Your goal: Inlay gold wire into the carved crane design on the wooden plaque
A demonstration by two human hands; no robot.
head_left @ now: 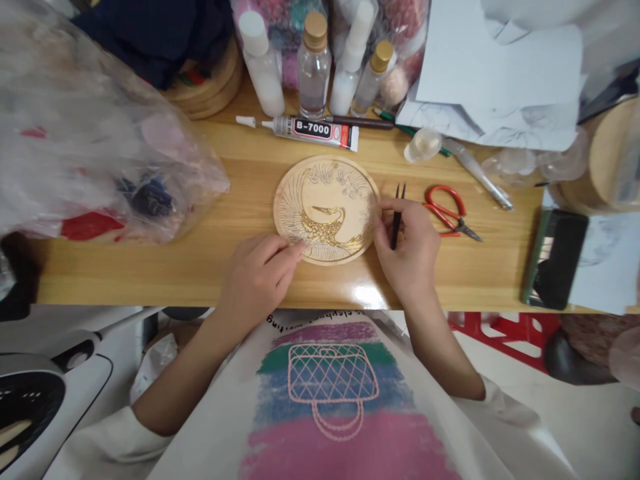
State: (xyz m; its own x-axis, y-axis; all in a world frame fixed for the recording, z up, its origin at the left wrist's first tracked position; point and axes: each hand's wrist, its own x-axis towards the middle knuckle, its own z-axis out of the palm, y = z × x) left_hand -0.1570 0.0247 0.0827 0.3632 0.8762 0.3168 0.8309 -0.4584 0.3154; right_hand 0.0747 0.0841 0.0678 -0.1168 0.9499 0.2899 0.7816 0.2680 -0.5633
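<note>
A round wooden plate (325,187) lies on the table, with a drawn crane design whose body and head are laid in gold strip; the wings and clouds are only fine dark lines. My left hand (263,270) is closed at the plate's lower left rim, its fingers bent together on the edge. In my right hand (413,247), black tweezers (397,223) are held with their tips pointing away from me. That hand's thumb and forefinger meet the plate's right rim. Red-handled pliers or cutters (450,213) lie just right of it.
Behind the plate lie a B-7000 glue tube (317,131) and a dark pen-like tool (363,122). Several bottles (314,67) stand beyond. Plastic bags (100,133) fill the left; papers (500,73) and a phone (556,259) are on the right. The table's front edge is close to me.
</note>
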